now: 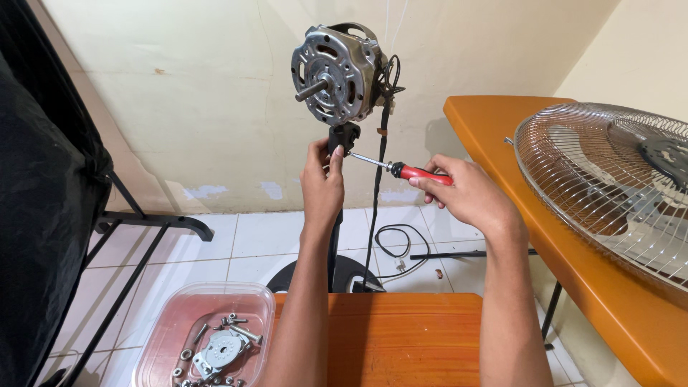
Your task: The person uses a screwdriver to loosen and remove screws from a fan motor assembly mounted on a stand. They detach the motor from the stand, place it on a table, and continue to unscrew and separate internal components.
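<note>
Screwdriver (405, 170), red handle with a black collar, is clamped in the right hand (466, 195), fingers wrapped round the handle; its shaft runs left and slightly up so the tip meets the black neck joint (343, 136) under the bare fan motor (337, 72) on top of the stand pole (334, 251); left hand (321, 183) is closed round the joint from below, thumb and fingers pinching it; risk as I judge it: tip could slip out of the screw head since the tool sits at an angle, and then jab the left fingers right beside it; a loosened screw could drop to the tiled floor (251, 244); the motor could tilt if the joint comes free, as only the left hand steadies it; black cable (378, 186) hangs just beside the tool and could snag; counts: one screwdriver, one motor, two hands, one fan grille (609, 193) lying on the orange table (487, 129), one clear plastic tub (208, 297) holding one metal plate plus several loose bolts and washers, too small to count exactly
</note>
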